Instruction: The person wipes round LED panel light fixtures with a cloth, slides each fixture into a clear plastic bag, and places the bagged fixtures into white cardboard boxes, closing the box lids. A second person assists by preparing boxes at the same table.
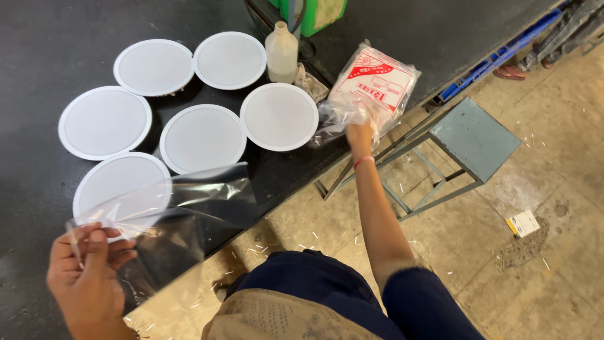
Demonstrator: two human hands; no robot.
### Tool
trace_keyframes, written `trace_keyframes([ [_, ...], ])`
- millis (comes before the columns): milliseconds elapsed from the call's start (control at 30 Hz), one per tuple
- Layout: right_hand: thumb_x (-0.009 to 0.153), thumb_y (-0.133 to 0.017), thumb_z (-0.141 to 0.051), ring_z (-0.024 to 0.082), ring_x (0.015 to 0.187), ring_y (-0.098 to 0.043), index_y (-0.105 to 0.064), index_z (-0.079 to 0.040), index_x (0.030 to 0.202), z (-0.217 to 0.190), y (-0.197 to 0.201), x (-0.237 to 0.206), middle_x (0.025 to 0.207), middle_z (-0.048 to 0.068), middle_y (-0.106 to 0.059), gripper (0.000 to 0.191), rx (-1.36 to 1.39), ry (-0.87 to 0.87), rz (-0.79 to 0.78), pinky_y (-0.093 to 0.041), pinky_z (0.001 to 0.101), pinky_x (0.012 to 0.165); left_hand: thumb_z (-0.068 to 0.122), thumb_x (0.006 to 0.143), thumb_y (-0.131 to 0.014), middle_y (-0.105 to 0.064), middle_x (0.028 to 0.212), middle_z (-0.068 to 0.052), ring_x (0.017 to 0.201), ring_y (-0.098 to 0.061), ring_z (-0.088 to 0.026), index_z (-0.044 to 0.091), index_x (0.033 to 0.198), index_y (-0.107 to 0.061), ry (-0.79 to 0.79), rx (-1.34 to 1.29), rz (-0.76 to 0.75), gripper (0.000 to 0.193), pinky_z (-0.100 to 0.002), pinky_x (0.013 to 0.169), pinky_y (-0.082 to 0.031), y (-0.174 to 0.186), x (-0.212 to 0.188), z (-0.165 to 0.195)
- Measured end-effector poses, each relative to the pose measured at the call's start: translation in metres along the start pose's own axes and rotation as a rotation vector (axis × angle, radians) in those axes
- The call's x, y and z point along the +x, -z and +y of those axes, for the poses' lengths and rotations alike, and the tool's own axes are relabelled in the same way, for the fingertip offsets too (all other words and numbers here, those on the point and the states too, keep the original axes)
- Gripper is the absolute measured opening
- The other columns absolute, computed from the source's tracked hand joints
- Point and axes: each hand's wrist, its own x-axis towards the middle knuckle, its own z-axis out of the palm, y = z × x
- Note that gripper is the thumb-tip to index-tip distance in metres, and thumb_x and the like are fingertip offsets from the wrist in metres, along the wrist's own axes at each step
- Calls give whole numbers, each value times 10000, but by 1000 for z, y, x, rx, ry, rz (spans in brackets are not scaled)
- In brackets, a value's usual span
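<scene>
At the lower left of the frame the left hand [88, 277] is closed in a pinch, thumb and fingers together on the corner of a clear, glossy plastic bag [182, 201] that hangs open toward the middle of the picture, partly over the table edge. Through the film shows the nearest of six round white flat discs with raised rims [119, 182]; the other five lie in a loose cluster above it on the black worktable [38, 38], close together, some rims nearly touching. At the centre, the right hand [360, 137] is stretched out on a long bare arm with a red thread at the wrist, its fingers curled down onto a stack of clear plastic bags in a red-and-white printed wrapper [374, 85] lying at the table's edge; whether it truly grips the stack or only presses on it I cannot tell. Just left of that pack stands a small translucent white plastic bottle [281, 53], and behind it, at the top, a green container [314, 14]. On the dusty concrete floor at right sits a grey-blue metal stool [472, 138].
</scene>
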Motion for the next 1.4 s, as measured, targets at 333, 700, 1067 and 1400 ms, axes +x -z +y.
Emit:
trace_keyframes([
  [333,915,-557,-202,436,1359,-421,-726,3,1191,-24,15,89,1355,262,-581,382,-601,133,190,-238,564,1128,133,1077,-606,-704,1030,-80,797,-682,-166,28,1173,-612,97,79,80,142,-292,679,-560,-8,-24,11],
  [700,847,-647,-267,407,1235,-554,-692,28,1195,-6,14,121,1256,270,-643,458,-17,-181,385,-384,497,1031,141,1077,-605,-703,1012,-65,740,-623,-115,32,1146,-634,132,151,185,132,-258,647,-514,-6,-28,11],
  [1067,828,-705,-310,342,1190,-619,-621,39,1247,24,11,129,1270,225,-652,551,69,-239,315,-470,433,987,136,1082,-591,-689,997,-69,721,-626,-113,33,1193,-615,70,38,138,154,-257,643,-540,-31,-1,19],
  [1400,903,-709,-409,290,1094,-692,-600,49,1223,11,0,96,1211,189,-682,570,125,-530,184,-556,404,931,157,1059,-582,-691,991,-58,750,-668,-109,52,1190,-591,71,-83,171,167,-254,640,-540,-33,-3,36],
])
